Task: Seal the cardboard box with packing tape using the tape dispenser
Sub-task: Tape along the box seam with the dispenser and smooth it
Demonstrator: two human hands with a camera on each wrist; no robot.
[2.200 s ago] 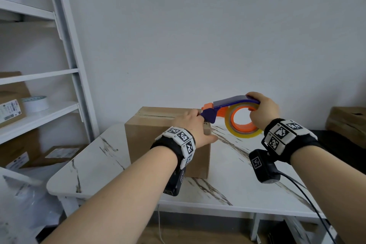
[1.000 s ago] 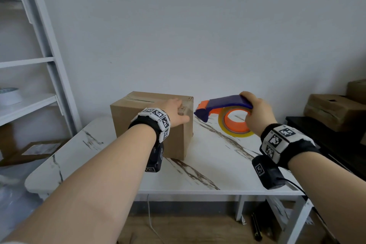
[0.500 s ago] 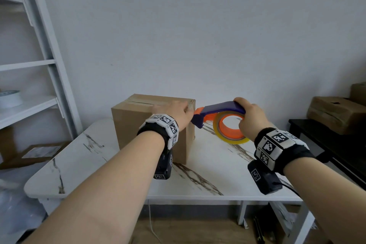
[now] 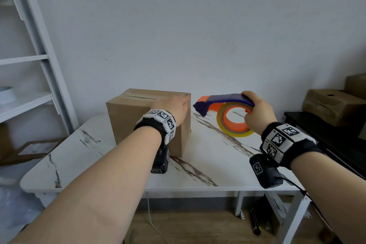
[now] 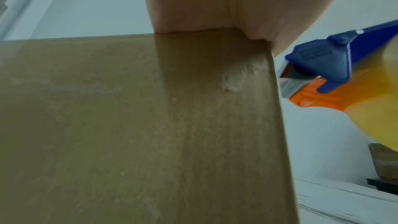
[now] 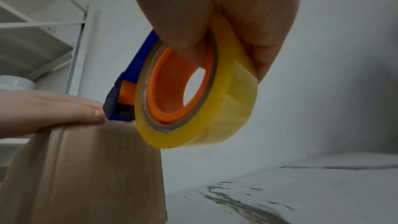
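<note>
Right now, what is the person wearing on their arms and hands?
Both forearms are bare, with no sleeves or gloves. The left wrist and right wrist each carry a black band with white square tiles printed with black-and-white square markers. Under each band hangs a black camera box with its own small marker; a thin black cable trails from the right one. The left hand and right hand are bare.

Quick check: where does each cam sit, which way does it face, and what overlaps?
Head: worn high, faces forward-down at table; both forearms, left hand flat on box, right hand gripping dispenser.
Left wrist: under palm, faces box side.
Right wrist: under hand, faces tape roll.
Shared by all: box, dispenser.
</note>
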